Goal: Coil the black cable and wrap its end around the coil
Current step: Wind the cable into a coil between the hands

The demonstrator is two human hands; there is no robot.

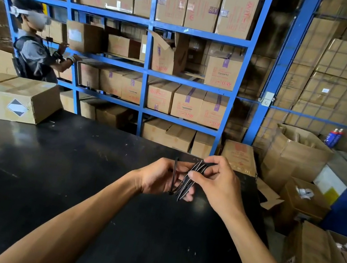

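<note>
Hands meet above a black tabletop (68,170), both gripping a coiled black cable (189,180) held in the air between them. The left hand (159,178) closes its fingers around the coil's loops; the right hand (216,183) pinches the coil's upper end. Blue shelving (147,57) with cardboard boxes (187,102) stands behind.

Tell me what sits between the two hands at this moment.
In the head view, the coiled black cable fills the gap, held by both the left hand and the right hand above the black table.
</note>
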